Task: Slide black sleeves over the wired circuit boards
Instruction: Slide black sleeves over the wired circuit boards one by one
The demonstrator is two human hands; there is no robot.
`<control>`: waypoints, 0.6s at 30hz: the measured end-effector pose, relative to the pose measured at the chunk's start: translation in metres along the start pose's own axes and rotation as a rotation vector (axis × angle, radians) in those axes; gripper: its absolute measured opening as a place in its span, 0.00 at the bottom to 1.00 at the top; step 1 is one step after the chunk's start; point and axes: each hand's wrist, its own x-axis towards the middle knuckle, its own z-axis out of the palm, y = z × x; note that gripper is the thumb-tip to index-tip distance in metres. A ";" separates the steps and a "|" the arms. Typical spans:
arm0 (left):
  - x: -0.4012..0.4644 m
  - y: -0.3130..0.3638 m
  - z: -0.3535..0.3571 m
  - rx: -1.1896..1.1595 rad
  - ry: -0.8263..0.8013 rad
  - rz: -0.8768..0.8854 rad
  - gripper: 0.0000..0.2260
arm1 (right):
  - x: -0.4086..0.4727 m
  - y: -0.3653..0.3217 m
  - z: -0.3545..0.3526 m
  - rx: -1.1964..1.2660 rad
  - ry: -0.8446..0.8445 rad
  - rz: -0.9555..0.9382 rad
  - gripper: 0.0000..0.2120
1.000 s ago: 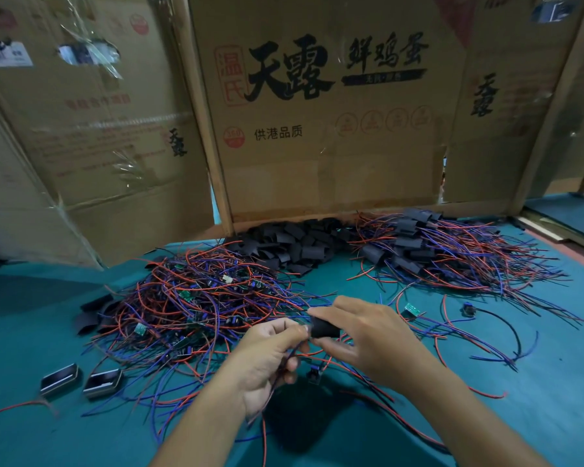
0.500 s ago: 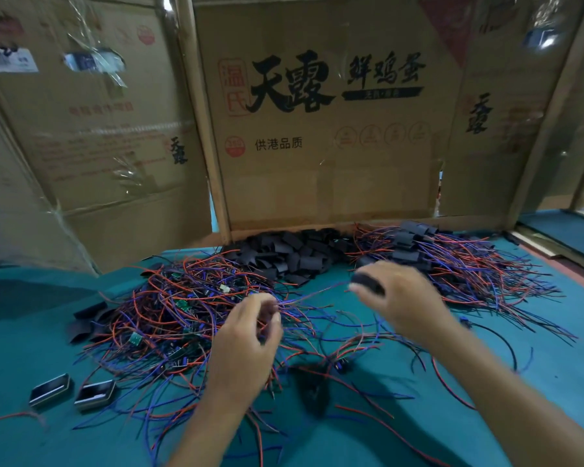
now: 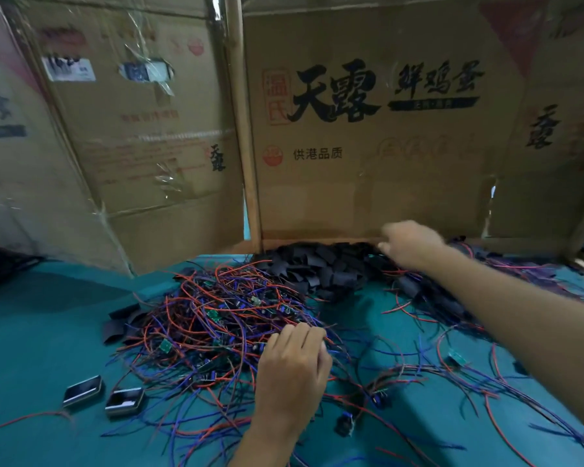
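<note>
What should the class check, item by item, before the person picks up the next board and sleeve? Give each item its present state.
1. Loose black sleeves within reach by the cardboard wall: ok.
2. Right hand at the sleeves: ok; whether it holds one: cannot tell, blurred.
3. Left hand on the tangle of wired boards: ok.
4. One board singled out from the tangle: cannot tell, fingers hide it.
5. Wires free of knots: not ok, red and blue wires cross thickly.
6. Bare table to work on: ok.
</note>
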 end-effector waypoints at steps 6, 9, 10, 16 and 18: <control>-0.002 -0.004 0.001 -0.006 -0.001 -0.003 0.08 | -0.006 -0.081 0.082 -0.055 -0.205 -0.178 0.17; -0.003 -0.005 -0.001 -0.013 -0.004 0.000 0.07 | -0.013 -0.090 0.089 -0.212 -0.088 -0.163 0.11; -0.003 -0.006 -0.002 -0.017 0.001 0.001 0.06 | -0.016 -0.089 0.084 -0.208 -0.062 -0.144 0.10; 0.000 0.005 -0.003 -0.129 0.011 0.002 0.08 | -0.070 -0.082 0.028 0.665 -0.016 0.016 0.08; 0.000 0.012 -0.006 -0.281 -0.007 -0.027 0.13 | -0.108 -0.086 0.015 0.779 -0.094 -0.054 0.07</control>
